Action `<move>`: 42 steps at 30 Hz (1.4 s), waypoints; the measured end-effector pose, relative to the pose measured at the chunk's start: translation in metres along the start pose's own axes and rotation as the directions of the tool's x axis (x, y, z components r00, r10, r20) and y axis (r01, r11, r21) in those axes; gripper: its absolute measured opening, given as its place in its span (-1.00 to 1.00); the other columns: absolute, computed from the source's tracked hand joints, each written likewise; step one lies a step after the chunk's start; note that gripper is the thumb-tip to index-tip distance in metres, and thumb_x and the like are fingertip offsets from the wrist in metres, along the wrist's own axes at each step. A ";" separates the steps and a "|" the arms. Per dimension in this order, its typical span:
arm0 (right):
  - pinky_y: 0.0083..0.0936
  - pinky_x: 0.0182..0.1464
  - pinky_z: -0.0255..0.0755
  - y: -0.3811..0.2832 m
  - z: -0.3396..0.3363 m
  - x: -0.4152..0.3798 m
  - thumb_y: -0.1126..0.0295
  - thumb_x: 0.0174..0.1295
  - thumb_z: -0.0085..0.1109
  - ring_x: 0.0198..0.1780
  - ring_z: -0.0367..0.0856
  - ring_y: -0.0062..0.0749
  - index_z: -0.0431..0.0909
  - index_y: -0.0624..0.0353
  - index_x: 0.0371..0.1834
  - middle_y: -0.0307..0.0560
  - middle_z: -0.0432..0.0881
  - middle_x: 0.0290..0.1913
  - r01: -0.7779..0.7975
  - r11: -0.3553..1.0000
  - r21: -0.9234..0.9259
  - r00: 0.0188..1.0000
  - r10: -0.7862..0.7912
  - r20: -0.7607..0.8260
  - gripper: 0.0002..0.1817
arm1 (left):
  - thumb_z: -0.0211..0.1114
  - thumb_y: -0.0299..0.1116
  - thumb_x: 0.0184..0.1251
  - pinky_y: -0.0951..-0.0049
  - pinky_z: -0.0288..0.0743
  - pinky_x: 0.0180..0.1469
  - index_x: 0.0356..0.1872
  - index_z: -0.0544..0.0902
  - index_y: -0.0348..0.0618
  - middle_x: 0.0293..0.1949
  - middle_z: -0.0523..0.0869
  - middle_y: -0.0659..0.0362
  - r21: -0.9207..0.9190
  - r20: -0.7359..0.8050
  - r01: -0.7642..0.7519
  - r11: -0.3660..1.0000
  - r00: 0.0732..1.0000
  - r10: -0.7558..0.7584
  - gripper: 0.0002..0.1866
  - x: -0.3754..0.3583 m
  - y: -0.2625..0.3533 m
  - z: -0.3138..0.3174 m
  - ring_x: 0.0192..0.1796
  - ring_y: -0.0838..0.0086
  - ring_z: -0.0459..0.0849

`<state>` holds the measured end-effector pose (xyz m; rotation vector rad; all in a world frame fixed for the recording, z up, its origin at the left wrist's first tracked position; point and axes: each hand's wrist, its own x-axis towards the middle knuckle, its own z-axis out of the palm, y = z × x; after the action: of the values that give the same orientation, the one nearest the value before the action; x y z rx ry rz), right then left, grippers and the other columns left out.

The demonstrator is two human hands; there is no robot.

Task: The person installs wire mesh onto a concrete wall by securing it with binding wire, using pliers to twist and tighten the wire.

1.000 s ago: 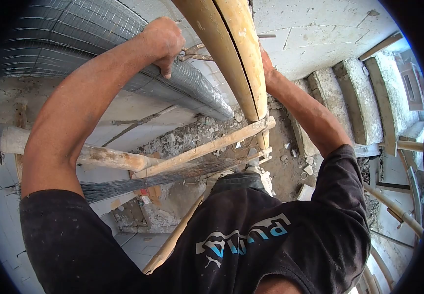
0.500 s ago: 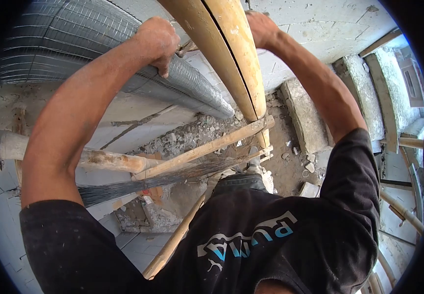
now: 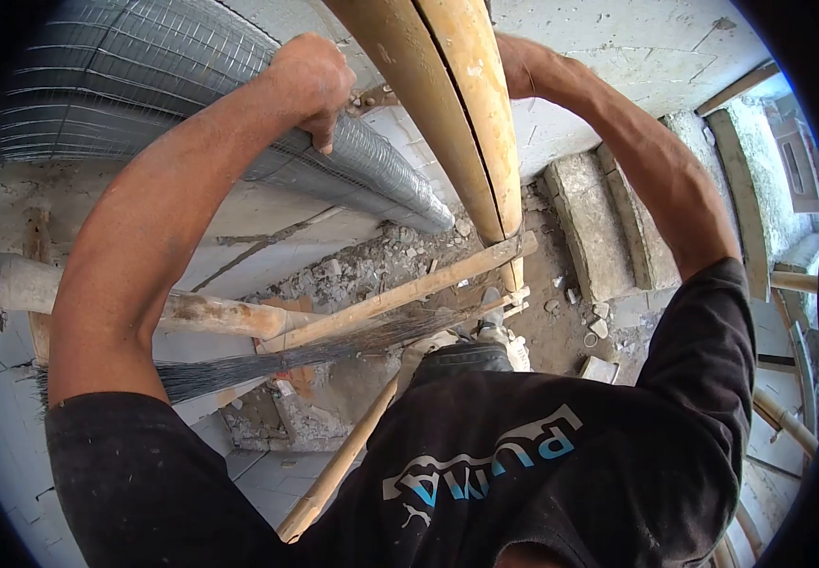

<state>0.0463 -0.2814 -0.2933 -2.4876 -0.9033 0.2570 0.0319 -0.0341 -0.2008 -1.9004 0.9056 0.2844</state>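
Note:
Two upright wooden poles stand side by side in front of me, with a narrow gap between them. My left hand is raised left of the poles, in front of a roll of wire mesh. Its fingers are curled closed; what they hold, if anything, is hidden. On the other side, my right hand reaches behind the poles, which cover its fingers. Low down, a wooden crosspiece meets the poles where a tie goes round them.
A bundle of thin dark wires runs below the crosspiece. A thick round pole lies at the left. Concrete steps rise to the right. Rubble covers the floor along the block wall, and another pole slants beside me.
The tops of the poles appear shifted slightly right in view. My right hand has gone further behind them, and my right arm sits a little further right. My left hand stays nearly in place.

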 end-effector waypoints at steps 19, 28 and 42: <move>-0.40 -0.50 0.56 -0.027 -0.007 -0.041 -0.48 0.32 -0.28 -0.51 0.57 -0.41 0.63 0.32 0.06 -0.03 0.60 -0.43 -0.320 0.868 0.381 0.919 0.188 0.346 -0.04 | 0.58 0.23 -0.17 0.39 0.66 -0.02 -0.17 0.82 -0.07 -0.22 0.82 0.18 0.002 -0.022 -0.024 1.000 0.999 0.024 -0.36 0.008 -0.002 0.010 -0.09 0.36 0.79; -0.47 -0.55 0.56 -0.041 -0.024 -0.036 -0.13 0.37 0.14 -0.56 0.65 -0.48 0.52 0.34 0.03 -0.08 0.63 -0.50 -0.428 0.799 0.423 0.837 0.174 0.518 -0.38 | 0.62 0.20 -0.22 0.38 0.64 0.05 -0.08 0.78 -0.10 -0.12 0.80 0.15 -0.073 0.019 -0.041 0.996 0.999 0.043 -0.29 0.003 -0.003 -0.005 -0.01 0.34 0.77; -0.14 -0.07 0.62 -0.017 0.031 -0.058 -0.12 0.47 -0.11 -0.12 0.68 -0.15 0.45 0.22 0.18 0.12 0.56 -0.20 -0.018 0.811 -0.585 0.835 -0.309 -0.454 -0.41 | 0.67 0.21 -0.33 0.37 0.57 0.19 0.14 0.67 -0.10 0.06 0.74 0.15 -0.020 -0.215 -0.122 0.992 0.970 0.115 -0.08 0.001 -0.006 0.005 0.17 0.30 0.68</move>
<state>-0.0178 -0.2962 -0.3106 -2.7404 -1.0230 -0.8607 0.0375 -0.0289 -0.1997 -1.9366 1.1670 0.1687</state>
